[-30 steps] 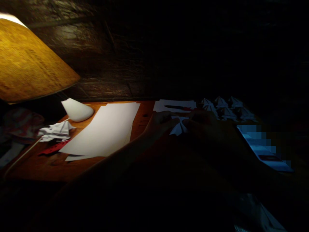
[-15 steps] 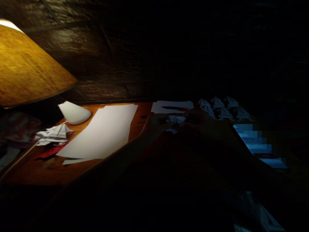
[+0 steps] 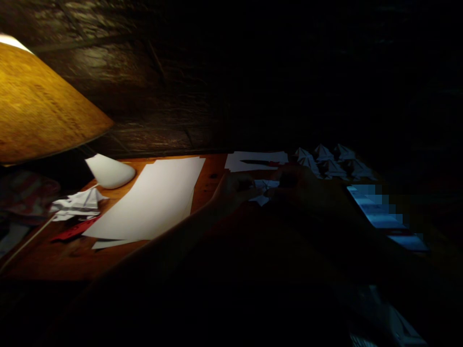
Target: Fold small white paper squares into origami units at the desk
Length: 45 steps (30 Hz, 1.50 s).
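In deep shadow, my left hand (image 3: 233,188) and my right hand (image 3: 300,185) meet over a small folded white paper piece (image 3: 263,190) on the wooden table (image 3: 210,180). Both hands pinch the paper between their fingers, left hand on its left side, right hand on its right. Only bits of the paper show between them. Behind my right hand lie several finished folded paper shapes (image 3: 331,161) in a cluster.
A stack of white sheets (image 3: 155,200) lies lit at centre left, with a crumpled folded paper (image 3: 77,202) and a white cone shape (image 3: 108,171) beyond. An orange lampshade (image 3: 39,113) hangs at left. Another sheet with scissors (image 3: 256,161) and a glowing screen (image 3: 383,212) sit at right.
The paper piece has been pressed lower and flatter between my hands; less of it shows than a second ago. The view has shifted slightly.
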{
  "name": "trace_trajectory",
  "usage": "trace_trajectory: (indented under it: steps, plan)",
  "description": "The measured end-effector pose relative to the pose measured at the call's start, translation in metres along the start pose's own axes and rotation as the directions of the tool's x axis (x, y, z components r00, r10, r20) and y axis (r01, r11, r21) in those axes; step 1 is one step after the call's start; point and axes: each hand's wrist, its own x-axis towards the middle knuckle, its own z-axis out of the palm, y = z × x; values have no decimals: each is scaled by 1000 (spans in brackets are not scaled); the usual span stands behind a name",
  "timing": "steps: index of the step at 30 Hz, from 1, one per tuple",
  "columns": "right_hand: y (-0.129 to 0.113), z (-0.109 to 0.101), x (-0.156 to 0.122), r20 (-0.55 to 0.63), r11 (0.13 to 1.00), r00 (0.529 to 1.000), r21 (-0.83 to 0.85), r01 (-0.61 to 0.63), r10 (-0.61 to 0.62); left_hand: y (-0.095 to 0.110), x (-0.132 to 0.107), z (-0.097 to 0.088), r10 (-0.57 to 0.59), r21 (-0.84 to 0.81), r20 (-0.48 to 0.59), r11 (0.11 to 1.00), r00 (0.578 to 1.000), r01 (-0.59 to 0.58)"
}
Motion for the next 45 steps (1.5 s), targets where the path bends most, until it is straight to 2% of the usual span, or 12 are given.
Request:
trace_trajectory:
  steps: [2, 4, 6, 8, 9, 11, 14, 20, 24, 30, 38, 45]
  plan:
    - [1, -2, 1, -47, 999, 998, -34, 43, -45, 0, 1, 1, 25, -3, -33, 1000, 999, -25]
    - [3, -6, 2, -106, 981, 982, -139, 139, -154, -2, 2, 0, 70, -23, -94, 997, 993, -73]
    - [6, -11, 3, -111, 905, 933, -305, 295, -342, -6, 4, -3, 99, -57, -178, 992, 979, -111]
    - [9, -14, 3, -54, 768, 850, -461, 444, -524, -12, 6, -6, 76, -125, -249, 986, 966, -110]
    - [10, -14, 3, -41, 707, 813, -520, 479, -581, -14, 6, -6, 39, -186, -245, 979, 969, -86]
    - [11, -13, 1, -15, 622, 776, -609, 493, -630, -17, 6, -5, -38, -305, -127, 952, 991, -3]
    - [12, -10, -2, 12, 560, 771, -680, 473, -636, -17, 6, 1, -94, -341, 15, 935, 995, 93]
    - [17, -10, 0, 63, 562, 806, -685, 464, -588, -19, 9, 5, -111, -374, -131, 926, 985, 55]
    - [15, -11, 1, 118, 567, 801, -645, 512, -588, -17, 8, 1, -87, -354, -175, 935, 981, 19]
    - [6, -9, -4, 130, 550, 784, -644, 533, -607, -9, 4, 3, -55, -286, -199, 958, 978, -5]
    - [8, -8, -8, 68, 618, 827, -631, 469, -558, -6, 4, 5, -37, -275, -235, 961, 971, -30]
    - [11, -1, -2, 71, 525, 800, -720, 454, -596, -5, 3, 6, 44, -202, -208, 976, 977, -87]
